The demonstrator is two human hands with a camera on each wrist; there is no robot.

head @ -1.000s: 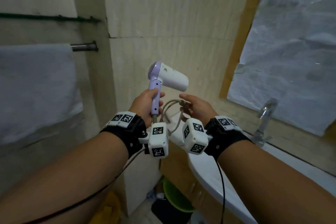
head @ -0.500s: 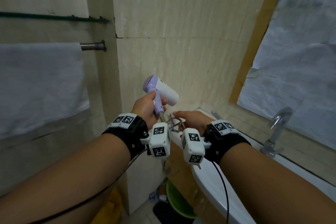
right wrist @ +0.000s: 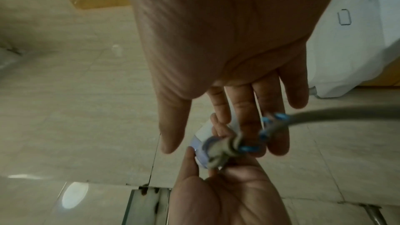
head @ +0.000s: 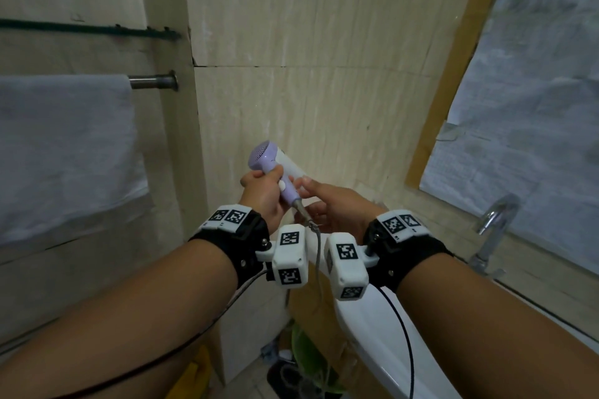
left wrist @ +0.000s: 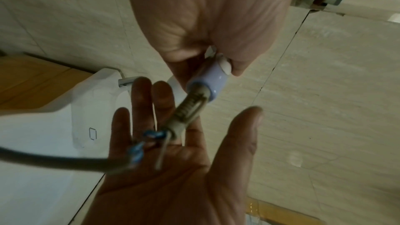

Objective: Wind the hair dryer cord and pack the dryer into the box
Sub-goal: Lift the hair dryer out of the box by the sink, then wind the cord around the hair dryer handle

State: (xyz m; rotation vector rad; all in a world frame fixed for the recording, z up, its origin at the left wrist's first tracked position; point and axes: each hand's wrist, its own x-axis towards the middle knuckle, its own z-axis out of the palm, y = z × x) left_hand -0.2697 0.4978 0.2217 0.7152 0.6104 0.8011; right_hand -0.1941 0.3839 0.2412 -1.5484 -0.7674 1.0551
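A small hair dryer with a lilac back and handle and a white barrel points up and to the right in front of the tiled wall. My left hand grips its handle. The grey cord leaves the handle's base and hangs down between my wrists. A blue twist tie sits on the cord near the strain relief. My right hand is open with straight fingers just under the handle's base, behind the cord. No box is in view.
A grey towel hangs on a bar at the left. Below my right arm is a white basin, and a chrome faucet stands at the right. A green bucket stands on the floor.
The dryer has come down and tilted toward me. The cord loops at my right hand are gone; the cord now hangs straight and my right hand has opened by the handle's base.
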